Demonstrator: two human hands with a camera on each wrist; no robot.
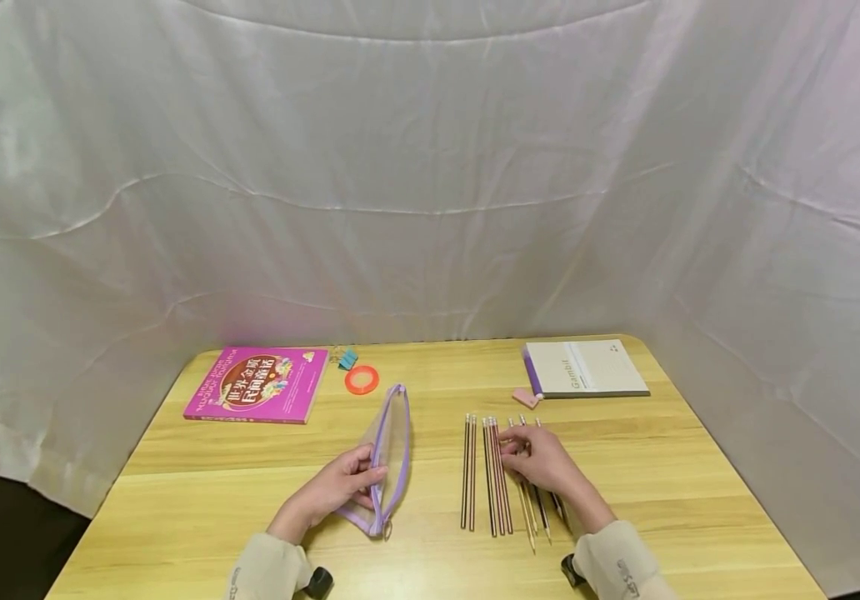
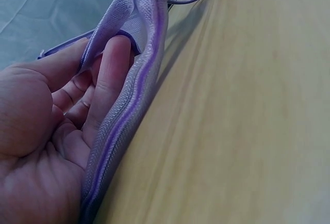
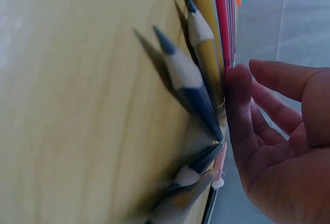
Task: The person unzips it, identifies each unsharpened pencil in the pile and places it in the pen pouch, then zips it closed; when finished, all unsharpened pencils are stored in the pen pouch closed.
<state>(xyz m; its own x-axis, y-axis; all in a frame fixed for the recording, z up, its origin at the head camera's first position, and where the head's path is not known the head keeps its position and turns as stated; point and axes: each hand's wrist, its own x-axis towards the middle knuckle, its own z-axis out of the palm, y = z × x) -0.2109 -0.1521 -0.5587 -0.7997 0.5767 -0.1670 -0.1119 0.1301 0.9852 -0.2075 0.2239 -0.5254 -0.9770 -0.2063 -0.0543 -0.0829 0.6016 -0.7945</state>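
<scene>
My left hand (image 1: 355, 477) grips a see-through pencil pouch (image 1: 392, 467) with purple zipper edging by its side, and its mouth gapes wide. In the left wrist view, thumb and fingers pinch the pouch's fabric edge (image 2: 147, 53). My right hand (image 1: 538, 458) hangs over a row of pencils with its fingers loosely bent. Its fingertips lie right at the red-striped pencils (image 1: 501, 492). Gold and dark pencils (image 1: 530, 521) lie partly hidden beneath this hand. The right wrist view shows a blue sharpened pencil (image 3: 193, 90) and a yellow one (image 3: 207, 53) beside the fingers.
Two striped pencils (image 1: 467, 483) lie left of the row. Farther back are a pink book (image 1: 265, 383), a blue binder clip (image 1: 348, 359), an orange tape roll (image 1: 362, 380), a pink eraser (image 1: 526, 397) and a notebook (image 1: 587, 367). Grey curtains (image 1: 430, 208) enclose the wooden table (image 1: 430, 567).
</scene>
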